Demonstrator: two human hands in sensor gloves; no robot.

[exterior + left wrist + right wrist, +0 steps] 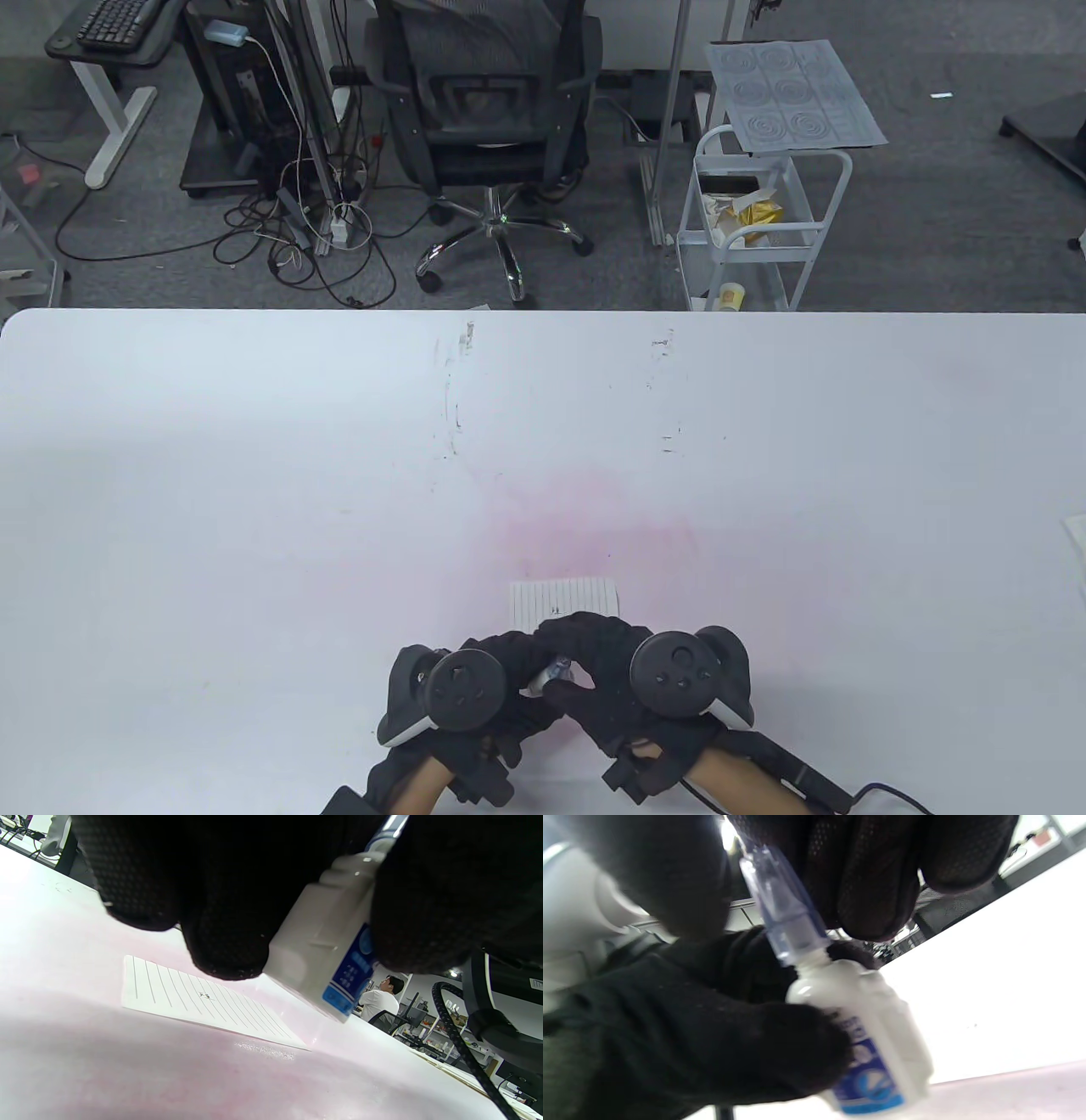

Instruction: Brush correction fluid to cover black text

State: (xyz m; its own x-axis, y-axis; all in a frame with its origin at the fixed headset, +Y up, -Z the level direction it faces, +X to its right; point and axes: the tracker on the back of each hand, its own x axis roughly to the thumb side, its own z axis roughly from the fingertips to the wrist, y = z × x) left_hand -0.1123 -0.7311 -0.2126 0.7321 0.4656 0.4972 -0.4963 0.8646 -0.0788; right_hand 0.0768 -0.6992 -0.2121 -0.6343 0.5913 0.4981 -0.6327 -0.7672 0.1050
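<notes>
A small lined paper (564, 601) lies on the white table near the front edge, with a small black mark of text (206, 996) on it. Both hands meet just in front of the paper. My left hand (475, 688) grips a white correction fluid bottle (322, 955) with a blue label, held tilted above the table. My right hand (611, 662) pinches the bottle's translucent blue cap (785, 912) between its fingers. The bottle also shows in the right wrist view (865, 1035). In the table view only a bit of the bottle (547, 675) shows between the gloves.
The white table (254, 475) has a pink stain (585, 526) around the paper and scuff marks further back. A sheet edge (1076, 535) lies at the far right. Beyond the table stand an office chair (488, 110) and a white cart (764, 212).
</notes>
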